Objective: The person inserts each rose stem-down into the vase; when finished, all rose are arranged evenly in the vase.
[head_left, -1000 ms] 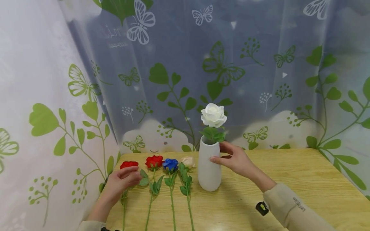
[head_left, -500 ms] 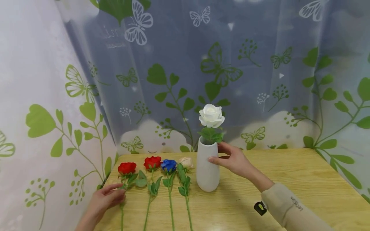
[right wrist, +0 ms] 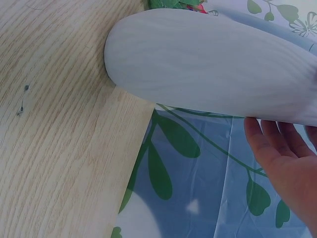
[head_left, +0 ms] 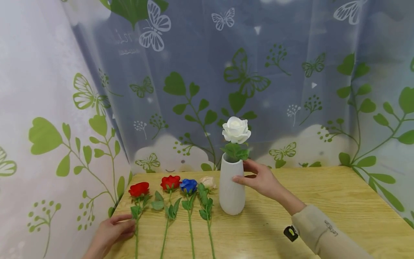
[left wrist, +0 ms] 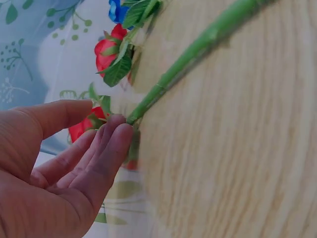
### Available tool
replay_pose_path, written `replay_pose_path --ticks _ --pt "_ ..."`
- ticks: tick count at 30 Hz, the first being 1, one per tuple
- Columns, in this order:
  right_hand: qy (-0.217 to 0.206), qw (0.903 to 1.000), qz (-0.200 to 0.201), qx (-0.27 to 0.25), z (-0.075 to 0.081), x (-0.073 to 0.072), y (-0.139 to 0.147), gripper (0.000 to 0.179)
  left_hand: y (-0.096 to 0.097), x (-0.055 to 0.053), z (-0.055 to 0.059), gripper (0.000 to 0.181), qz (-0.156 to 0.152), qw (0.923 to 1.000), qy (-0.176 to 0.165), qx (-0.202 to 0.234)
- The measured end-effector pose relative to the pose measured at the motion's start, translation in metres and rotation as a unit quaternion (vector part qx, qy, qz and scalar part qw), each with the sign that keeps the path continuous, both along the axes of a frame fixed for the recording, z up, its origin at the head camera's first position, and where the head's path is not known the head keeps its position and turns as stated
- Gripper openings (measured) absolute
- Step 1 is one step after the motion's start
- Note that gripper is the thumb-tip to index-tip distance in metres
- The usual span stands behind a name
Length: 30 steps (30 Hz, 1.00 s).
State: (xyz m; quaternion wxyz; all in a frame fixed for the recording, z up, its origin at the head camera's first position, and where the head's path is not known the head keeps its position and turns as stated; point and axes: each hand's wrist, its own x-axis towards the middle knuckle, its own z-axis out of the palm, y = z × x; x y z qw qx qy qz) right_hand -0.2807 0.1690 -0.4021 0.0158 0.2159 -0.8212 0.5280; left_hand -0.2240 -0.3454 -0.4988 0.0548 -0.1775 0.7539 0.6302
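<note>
A white vase (head_left: 232, 190) stands upright on the table, holding one white rose (head_left: 236, 130). My right hand (head_left: 263, 180) grips its upper part from the right, thumb on the near side and fingers behind; the right wrist view shows fingertips against the vase (right wrist: 208, 62). At far left lies a red rose (head_left: 139, 189), with my left hand (head_left: 113, 230) beside its stem. In the left wrist view, the left hand (left wrist: 64, 163) has thumb and fingers apart, fingertips at the green stem (left wrist: 168, 82); whether they touch it I cannot tell.
Between that rose and the vase lie another red rose (head_left: 170, 182), a blue rose (head_left: 189, 185) and a cream rose (head_left: 208, 182), stems toward me. A printed curtain (head_left: 194, 54) borders the wooden table (head_left: 323, 201) at the back and sides.
My left hand has moved from the leftmost red rose's bloom down along its stem toward me. That bloom has shifted slightly left. The right hand stays on the vase.
</note>
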Motion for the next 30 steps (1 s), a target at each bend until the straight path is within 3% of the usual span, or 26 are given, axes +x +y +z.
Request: replay_pose_path --ticks 10,15,18,25,30 --pt "0.004 1.0 -0.009 -0.002 0.0012 0.0016 -0.0029 0.066 0.0064 -0.0056 -0.0079 0.07 -0.007 0.9947 -0.003 -0.102" --pt "-0.001 0.9999 -0.011 -0.001 0.0007 0.0016 -0.002 0.068 0.0083 -0.0055 -0.0071 0.074 -0.038 0.9778 0.021 -0.205" --pt "0.0 0.9999 -0.01 0.001 0.0 0.001 -0.0016 0.069 0.0083 -0.0061 -0.0063 0.071 -0.05 0.9682 0.034 -0.243" --pt "0.002 1.0 -0.005 -0.002 -0.0011 0.0005 -0.0012 0.068 0.0083 -0.0052 -0.0057 0.07 -0.054 0.9652 0.039 -0.253" --pt "-0.002 1.0 -0.004 -0.002 0.0007 0.0006 -0.0018 0.069 0.0087 -0.0062 -0.0069 0.075 -0.058 0.955 0.035 -0.289"
